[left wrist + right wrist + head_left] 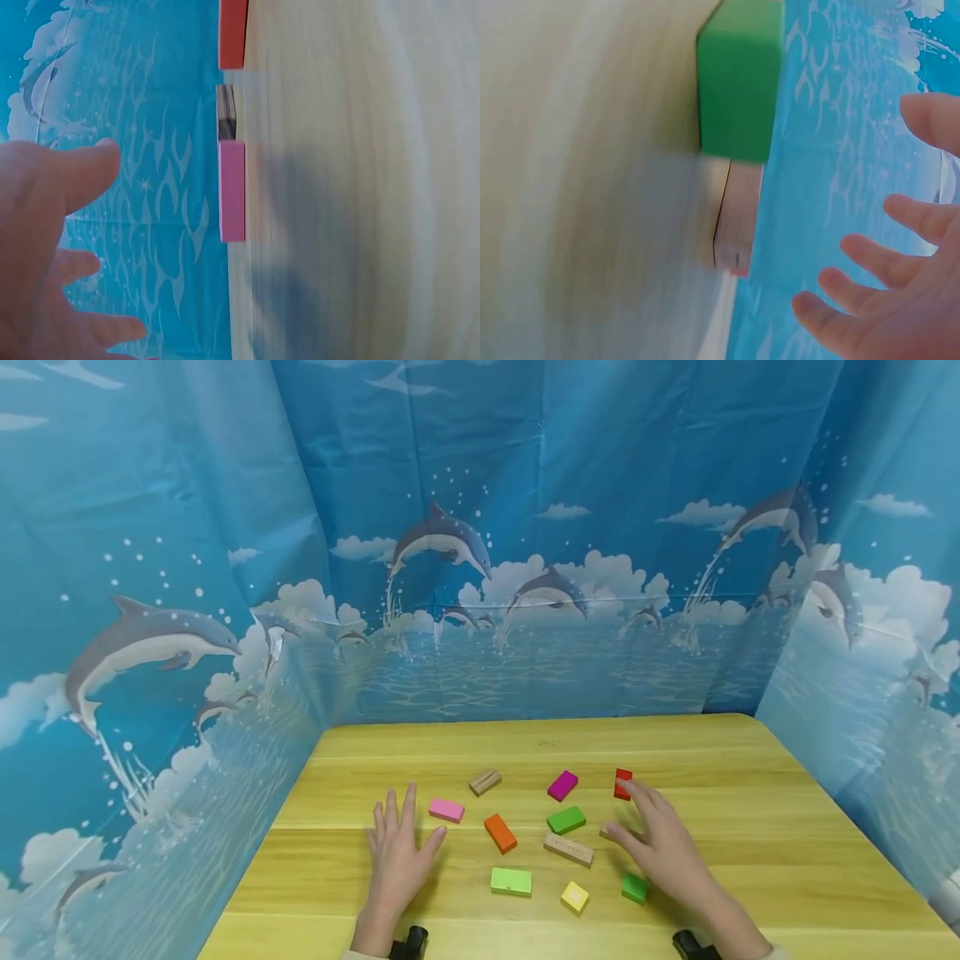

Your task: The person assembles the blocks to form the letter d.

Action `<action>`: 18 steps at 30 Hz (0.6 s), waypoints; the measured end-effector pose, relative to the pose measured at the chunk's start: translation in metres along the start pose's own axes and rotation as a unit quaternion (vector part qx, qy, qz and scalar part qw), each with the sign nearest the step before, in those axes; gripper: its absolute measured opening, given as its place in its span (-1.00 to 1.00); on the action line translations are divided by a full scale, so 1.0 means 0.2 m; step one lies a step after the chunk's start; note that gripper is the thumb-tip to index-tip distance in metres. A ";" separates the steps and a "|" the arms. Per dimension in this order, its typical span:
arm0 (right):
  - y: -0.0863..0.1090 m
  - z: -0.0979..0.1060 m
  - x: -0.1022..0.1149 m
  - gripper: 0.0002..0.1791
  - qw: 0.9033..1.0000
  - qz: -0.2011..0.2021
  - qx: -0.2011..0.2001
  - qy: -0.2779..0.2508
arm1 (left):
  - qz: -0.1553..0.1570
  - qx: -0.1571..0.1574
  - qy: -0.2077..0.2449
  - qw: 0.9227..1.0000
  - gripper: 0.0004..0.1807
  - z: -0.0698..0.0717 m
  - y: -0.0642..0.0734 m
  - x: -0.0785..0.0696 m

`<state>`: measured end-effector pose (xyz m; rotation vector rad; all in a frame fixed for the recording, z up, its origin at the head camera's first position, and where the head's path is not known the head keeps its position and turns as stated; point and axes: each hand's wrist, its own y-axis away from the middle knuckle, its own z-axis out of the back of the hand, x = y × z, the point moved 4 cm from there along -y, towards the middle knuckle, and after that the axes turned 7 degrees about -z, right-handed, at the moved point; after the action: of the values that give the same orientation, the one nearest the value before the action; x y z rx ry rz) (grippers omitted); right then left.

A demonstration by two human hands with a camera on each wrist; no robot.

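My left hand (397, 864) hovers over the left part of the table with fingers spread, holding nothing. Nearest to it lies a pink block (447, 811), also visible in the left wrist view beyond the thumb. My right hand (667, 847), fingers apart and holding nothing, is above the right side of the blocks. Its fingertips overlap a red block (622, 783) in the head view, and its thumb partly covers a wooden block (606, 831). A dark green block (633, 888) lies just below that hand; the right wrist view shows its green side (739, 86) up close.
Between the hands lie an orange block (500, 833), a light green block (512, 882), a yellow block (575, 897), a green block (566, 820), a magenta block (562, 786) and wooden blocks (568, 849). A dolphin-print curtain (525, 677) encloses the yellow wood-grain table (675, 743).
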<state>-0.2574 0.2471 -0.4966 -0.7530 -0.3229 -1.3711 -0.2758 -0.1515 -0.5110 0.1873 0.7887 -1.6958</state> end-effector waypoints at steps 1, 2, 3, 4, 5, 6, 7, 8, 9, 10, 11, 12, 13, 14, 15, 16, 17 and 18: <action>0.00 -0.01 0.00 -0.19 1.000 0.000 0.002 -0.005 | 0.001 -0.003 0.008 1.000 -0.01 0.00 0.00 -0.01; 0.00 -0.02 0.01 -0.21 1.000 0.002 0.003 -0.010 | -0.001 -0.007 0.015 1.000 -0.02 -0.01 0.00 -0.02; 0.01 -0.02 0.02 -0.23 1.000 0.003 0.004 -0.015 | -0.003 -0.009 0.020 1.000 -0.04 -0.01 0.01 -0.03; 0.01 -0.03 0.02 -0.24 1.000 0.005 0.003 -0.022 | -0.006 -0.010 0.025 1.000 -0.05 -0.02 0.01 -0.04; 0.01 -0.04 0.03 -0.25 1.000 0.007 0.004 -0.030 | -0.006 -0.008 0.030 0.999 -0.06 -0.03 0.01 -0.05; 0.01 -0.04 0.03 -0.25 0.999 0.008 0.007 -0.037 | -0.007 -0.007 0.034 0.999 -0.07 -0.03 0.01 -0.06; 0.02 -0.05 0.04 -0.26 0.999 0.009 0.007 -0.043 | -0.008 -0.005 0.037 0.999 -0.08 -0.04 0.01 -0.07; 0.02 -0.06 0.05 -0.26 0.999 0.009 0.009 -0.050 | -0.010 -0.002 0.038 0.999 -0.09 -0.04 0.02 -0.08; 0.02 -0.06 0.05 -0.26 0.998 0.008 0.011 -0.057 | -0.011 -0.002 0.041 0.999 -0.09 -0.05 0.02 -0.09; 0.02 -0.07 0.06 -0.26 0.998 0.005 0.013 -0.063 | -0.012 -0.001 0.044 0.999 -0.10 -0.06 0.02 -0.10; 0.02 -0.08 0.06 -0.27 0.998 0.002 0.019 -0.068 | -0.013 -0.001 0.048 0.999 -0.10 -0.06 0.02 -0.11; 0.03 -0.09 0.06 -0.27 0.997 0.000 0.024 -0.071 | -0.015 -0.001 0.052 0.999 -0.10 -0.07 0.02 -0.12; 0.03 -0.10 0.06 -0.28 0.997 -0.003 0.030 -0.078 | -0.019 0.000 0.058 0.998 -0.10 -0.08 0.02 -0.14; 0.03 -0.10 0.06 -0.29 0.996 -0.007 0.034 -0.081 | -0.023 0.000 0.063 0.998 -0.10 -0.08 0.02 -0.15; 0.02 -0.11 0.06 -0.30 0.996 -0.011 0.037 -0.085 | -0.028 0.000 0.070 0.997 -0.10 -0.09 0.03 -0.16; 0.02 -0.12 0.06 -0.31 0.995 -0.013 0.040 -0.089 | -0.033 0.001 0.080 0.996 -0.11 -0.09 0.03 -0.18; 0.02 -0.12 0.06 -0.32 0.995 -0.013 0.043 -0.093 | -0.039 0.002 0.088 0.995 -0.11 -0.10 0.03 -0.20; 0.01 -0.12 0.06 -0.33 0.994 -0.014 0.045 -0.098 | -0.045 0.005 0.096 0.994 -0.11 -0.11 0.03 -0.21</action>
<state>-0.2578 0.2212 -0.5074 -0.8121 -0.5479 -1.3019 -0.2647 -0.1049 -0.5071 0.3309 0.9432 -1.7850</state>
